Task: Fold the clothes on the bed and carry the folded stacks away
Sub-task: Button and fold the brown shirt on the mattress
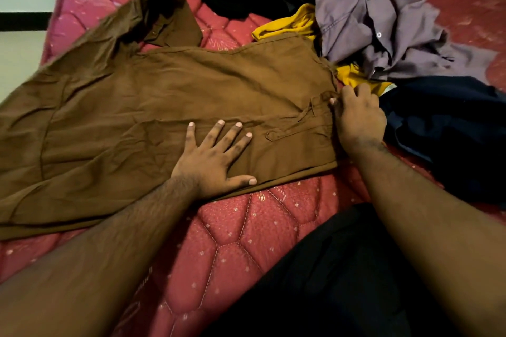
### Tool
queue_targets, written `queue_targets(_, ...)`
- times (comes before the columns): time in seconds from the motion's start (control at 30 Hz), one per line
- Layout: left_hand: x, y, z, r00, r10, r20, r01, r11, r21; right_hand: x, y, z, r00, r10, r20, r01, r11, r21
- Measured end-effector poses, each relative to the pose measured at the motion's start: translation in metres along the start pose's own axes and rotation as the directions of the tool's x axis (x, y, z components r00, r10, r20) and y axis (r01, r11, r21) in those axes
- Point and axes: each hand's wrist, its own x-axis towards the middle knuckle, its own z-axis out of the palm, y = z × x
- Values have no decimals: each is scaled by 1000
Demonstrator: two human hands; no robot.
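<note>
Head view: the left hand [212, 161] is lying flat with fingers [219, 134] spread wide, pressing the brown shirt [164, 96], a soft, creased woven cloth. The right hand [358, 117] is curling its fingers round the shirt's right edge, pinching it by a buttoned tab. The shirt is lying spread on the bed [241, 227], red and quilted in hexagons. Beyond are lying a crumpled mauve shirt [383, 27], yellow cloth [290, 24] and navy garment [451, 128]. No writing is showing.

One head-worn view looks steeply down (close range) across the bed [246, 227].
</note>
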Motion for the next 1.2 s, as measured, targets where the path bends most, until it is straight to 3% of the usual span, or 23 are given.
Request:
queue_targets(0.1,0,-1,1,1000,1,-1,-1,1000,-3,1,4,0,983,69,172,-76,997,34)
queue_targets(0.2,0,-2,2,1000,6,-9,-6,1000,-8,1,4,2,976,72,207,-75,997,6)
queue_targets(0.3,-2,-2,1,999,19,-25,-19,1000,-5,5,3,-4,995,26,98,-32,998,56)
queue_targets(0.4,-2,-2,0,990,57,-131,-60,998,-17,7,10,-12,998,-4,-70,15,988,155)
queue_targets(0.47,-1,-2,-1,976,152,-156,-150,988,27,3,12,-15,997,45,-55,-32,975,222)
queue_targets(0.57,3,2,-6,961,267,-70,-264,963,47,1,14,-13,991,102,87,-118,973,201)
queue_targets(0.8,9,13,-5,964,257,69,-256,966,-27,7,25,13,958,81,276,-111,989,96)
queue_targets(0.97,13,6,1,970,229,79,-226,973,-46,8,20,24,960,115,256,-140,987,83)
queue_targets(1.03,13,6,1,971,230,69,-228,973,-35,7,18,18,979,131,158,-141,989,54)
queue_targets(1.13,14,8,2,973,216,77,-214,976,-35,-11,-13,9,993,-103,-54,108,988,109)
queue_targets(1.2,14,9,1,974,209,83,-207,978,-27,-35,-42,14,943,-321,84,296,928,228)
